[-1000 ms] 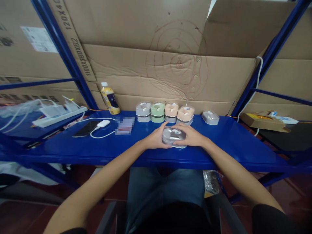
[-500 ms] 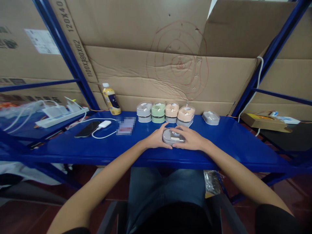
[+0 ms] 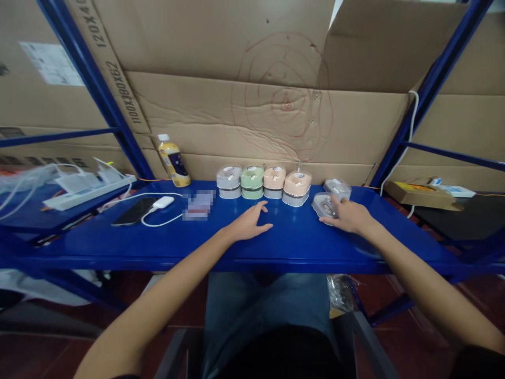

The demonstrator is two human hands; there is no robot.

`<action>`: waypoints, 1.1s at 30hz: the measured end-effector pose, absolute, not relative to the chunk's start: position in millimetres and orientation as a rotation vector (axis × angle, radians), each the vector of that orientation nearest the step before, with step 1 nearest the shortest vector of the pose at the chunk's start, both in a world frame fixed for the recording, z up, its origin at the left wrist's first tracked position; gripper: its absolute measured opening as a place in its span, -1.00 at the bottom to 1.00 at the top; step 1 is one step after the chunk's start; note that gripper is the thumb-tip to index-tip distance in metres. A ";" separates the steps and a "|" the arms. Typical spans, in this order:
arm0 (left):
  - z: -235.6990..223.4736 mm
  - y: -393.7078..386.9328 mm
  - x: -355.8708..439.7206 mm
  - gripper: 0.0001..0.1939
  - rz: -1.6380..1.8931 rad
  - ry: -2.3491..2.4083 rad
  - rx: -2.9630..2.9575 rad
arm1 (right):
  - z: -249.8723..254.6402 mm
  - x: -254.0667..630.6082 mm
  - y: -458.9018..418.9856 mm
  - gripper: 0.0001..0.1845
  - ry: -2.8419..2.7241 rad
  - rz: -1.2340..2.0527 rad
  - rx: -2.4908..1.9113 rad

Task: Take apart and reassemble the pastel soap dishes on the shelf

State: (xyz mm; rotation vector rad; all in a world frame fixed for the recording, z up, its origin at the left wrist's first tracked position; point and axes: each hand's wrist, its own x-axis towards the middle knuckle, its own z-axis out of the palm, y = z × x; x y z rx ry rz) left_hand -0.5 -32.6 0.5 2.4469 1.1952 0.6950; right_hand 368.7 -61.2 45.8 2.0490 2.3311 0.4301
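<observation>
My right hand (image 3: 349, 215) is closed around the right side of a grey lidded container (image 3: 324, 206) at the right of the blue table (image 3: 292, 237). Just behind it sits a second grey container (image 3: 337, 186). My left hand (image 3: 251, 221) hovers or rests near the table's middle with its fingers apart and nothing in them. Beyond it stand several rounded two-layer containers in a row: a grey one (image 3: 229, 181), a green one (image 3: 252, 182), a peach one (image 3: 274, 181) and another peach one (image 3: 297, 188) with a grey base.
On the left lie a black phone (image 3: 134, 211), a white charger (image 3: 163, 202) with its cable, and a blurred-out flat item (image 3: 199, 205). A yellow drink bottle (image 3: 174, 161) stands by the cardboard wall (image 3: 189, 110). An open carton (image 3: 424, 195) is at the right, beyond the blue post.
My right hand has carried the grey container from between both hands to the right, beside the other grey one. My left hand has let go of it and stayed near the middle.
</observation>
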 end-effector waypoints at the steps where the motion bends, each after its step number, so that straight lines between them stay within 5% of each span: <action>1: 0.8 -32.9 -0.7 -0.20 0.690 1.194 2.450 | 43.1 365.9 -49.0 0.00 2.302 0.516 2.058; 7: 1.4 -33.6 -0.4 -0.22 0.683 1.190 2.454 | 35.9 354.6 12.2 -0.03 2.230 0.923 2.020; 16: 1.0 -32.6 -0.4 -0.23 0.682 1.164 2.453 | 33.8 356.2 60.0 0.07 2.172 0.882 2.218; 28: 1.4 -32.4 0.3 -0.27 0.710 1.158 2.436 | 65.4 275.7 22.3 0.30 2.728 0.369 2.332; 33: 1.7 -32.1 0.6 -0.26 0.686 1.170 2.458 | 60.7 275.6 34.3 0.10 2.764 0.289 2.299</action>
